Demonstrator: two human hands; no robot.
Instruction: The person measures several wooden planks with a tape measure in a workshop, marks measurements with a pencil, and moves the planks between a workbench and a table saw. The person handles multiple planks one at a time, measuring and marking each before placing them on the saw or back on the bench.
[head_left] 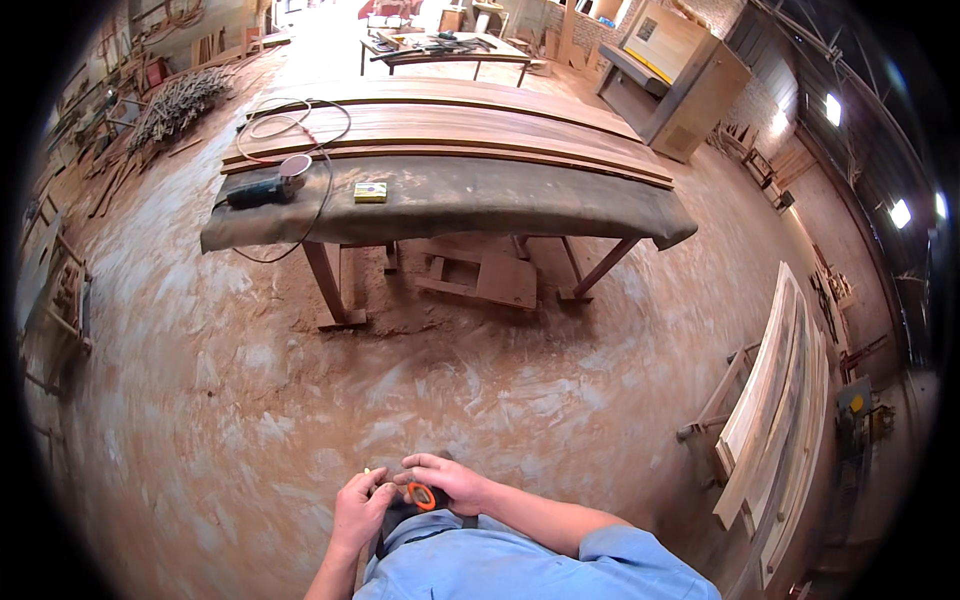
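Note:
Both my hands are close together in front of my blue shirt, low in the view. My right hand (452,483) curls around a small orange-rimmed dark object (423,496) that looks like a tape measure. My left hand (360,512) is closed in a pinch just beside it, fingertips turned toward the right hand. A thin pale-yellow bit (368,471) shows at the left fingertips; it is too small to name.
Ahead stands a cloth-covered workbench (450,195) with long wooden boards (430,125), an angle grinder (262,190) and a small yellow box (370,192). More boards (775,420) lean on a stand at right. A large machine (670,75) stands at far right.

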